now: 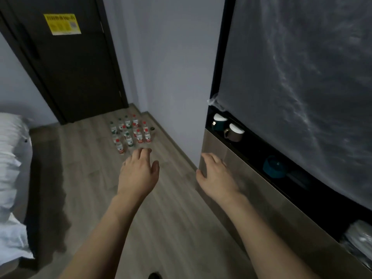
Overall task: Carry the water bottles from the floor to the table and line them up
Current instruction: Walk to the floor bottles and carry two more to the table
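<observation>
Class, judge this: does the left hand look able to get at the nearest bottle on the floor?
Probably yes: the left hand is open and empty, with bare floor before the nearest bottle; it hangs above and short, so it must stretch further.

A dark door (66, 63) with a yellow notice (62, 24) stuck near its top stands at the far end of the wood-look floor (90, 168), and a bed with white bedding (10, 178) runs along the left. On the right, a dark recessed shelf (251, 150) holds two upside-down mugs (227, 127) side by side and a teal bowl (274, 167) nearer, beneath a big panel wrapped in plastic film (302, 87).
</observation>
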Action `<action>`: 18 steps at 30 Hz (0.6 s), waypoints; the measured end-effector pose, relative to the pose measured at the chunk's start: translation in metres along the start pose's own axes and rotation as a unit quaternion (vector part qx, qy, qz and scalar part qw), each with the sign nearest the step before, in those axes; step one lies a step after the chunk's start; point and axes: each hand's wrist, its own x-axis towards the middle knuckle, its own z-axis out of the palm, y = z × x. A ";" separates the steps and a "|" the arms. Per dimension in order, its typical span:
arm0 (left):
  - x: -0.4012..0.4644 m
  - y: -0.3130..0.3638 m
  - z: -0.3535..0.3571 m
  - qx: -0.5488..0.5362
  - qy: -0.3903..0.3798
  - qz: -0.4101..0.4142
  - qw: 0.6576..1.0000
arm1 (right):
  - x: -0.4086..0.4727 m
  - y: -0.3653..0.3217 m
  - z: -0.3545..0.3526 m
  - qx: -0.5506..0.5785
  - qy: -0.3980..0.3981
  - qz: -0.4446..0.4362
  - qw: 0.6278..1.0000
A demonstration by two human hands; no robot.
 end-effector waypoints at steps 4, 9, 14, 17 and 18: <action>0.079 -0.051 -0.014 0.002 0.003 0.005 1.000 | 0.076 -0.050 0.022 0.010 0.003 -0.009 1.000; 0.155 -0.100 -0.018 -0.021 0.000 -0.010 1.000 | 0.149 -0.090 0.052 0.011 -0.020 -0.015 1.000; 0.227 -0.157 -0.006 -0.014 -0.013 -0.026 0.999 | 0.227 -0.115 0.091 -0.002 -0.047 -0.007 0.999; 0.276 -0.192 0.005 -0.006 -0.019 -0.039 0.999 | 0.283 -0.133 0.119 -0.006 -0.053 -0.016 0.998; 0.294 -0.205 0.008 -0.002 -0.022 -0.037 0.999 | 0.303 -0.140 0.127 -0.003 -0.055 -0.019 0.998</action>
